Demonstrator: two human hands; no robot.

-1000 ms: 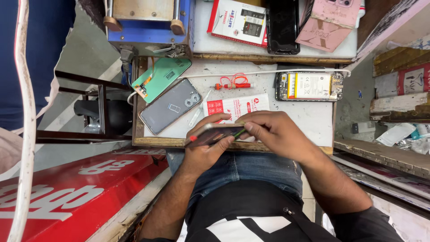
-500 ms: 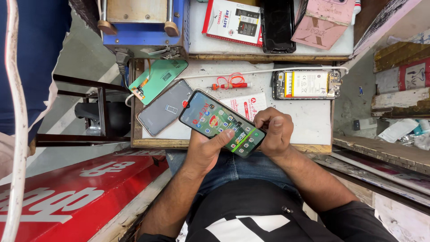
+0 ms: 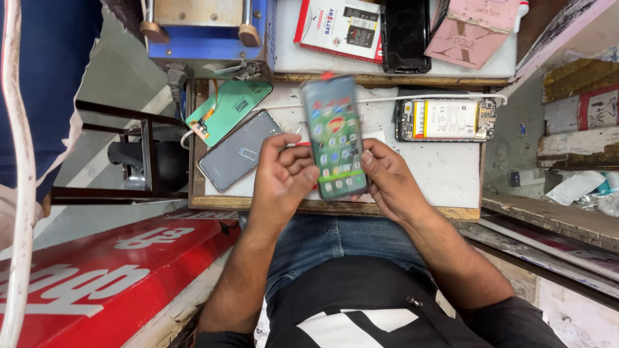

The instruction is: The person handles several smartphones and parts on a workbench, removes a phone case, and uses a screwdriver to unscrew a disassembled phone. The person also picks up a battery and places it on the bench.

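Both hands are on the smartphone (image 3: 335, 135): the left hand (image 3: 287, 177) grips its lower left edge and the right hand (image 3: 387, 183) clasps the lower right, holding it upright above the workbench (image 3: 445, 171) with the screen lit and showing app icons. It looks assembled and powered on, so checking seems what is left, while an opened phone (image 3: 445, 119) with its battery exposed lies on the bench to the right, and a grey phone (image 3: 240, 159) and a green back cover (image 3: 229, 109) lie to the left.
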